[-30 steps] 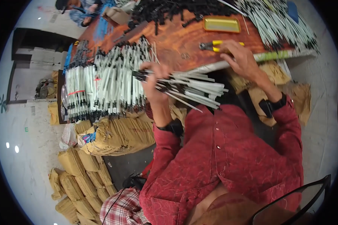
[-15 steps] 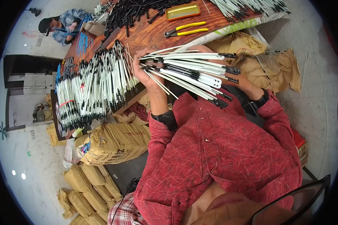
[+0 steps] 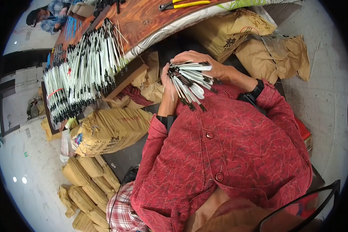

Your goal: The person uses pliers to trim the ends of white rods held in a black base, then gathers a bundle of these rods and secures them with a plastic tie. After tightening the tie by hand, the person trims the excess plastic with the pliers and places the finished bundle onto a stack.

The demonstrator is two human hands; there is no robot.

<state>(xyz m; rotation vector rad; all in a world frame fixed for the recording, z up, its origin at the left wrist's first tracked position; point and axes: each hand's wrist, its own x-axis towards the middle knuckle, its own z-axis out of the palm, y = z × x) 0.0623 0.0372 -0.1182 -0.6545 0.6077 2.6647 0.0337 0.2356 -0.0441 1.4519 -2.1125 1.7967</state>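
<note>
A loose bundle of thin white rods with black end fittings (image 3: 189, 79) is held up between my hands, just in front of my chest. Its black-tipped ends fan toward me and slope downward. My left hand (image 3: 168, 79) is closed around the bundle's far end on its left side. Against the top and far side of the same rods, my right hand (image 3: 201, 60) curls its fingers; part of them is hidden behind the bundle. Some rods also show rounded white flat ends with small holes.
A long pile of similar rods (image 3: 92, 63) hangs over the edge of the wooden table (image 3: 143, 19). Yellow-handled pliers (image 3: 189, 4) lie on the tabletop. Brown paper sacks (image 3: 112, 129) stand around my seat. A co-worker (image 3: 50, 17) sits at the far left.
The bundle has moved from over the table edge nearer my chest, its ends now tilted down toward me. My right hand has come in over it. The view has shifted, table higher in frame.
</note>
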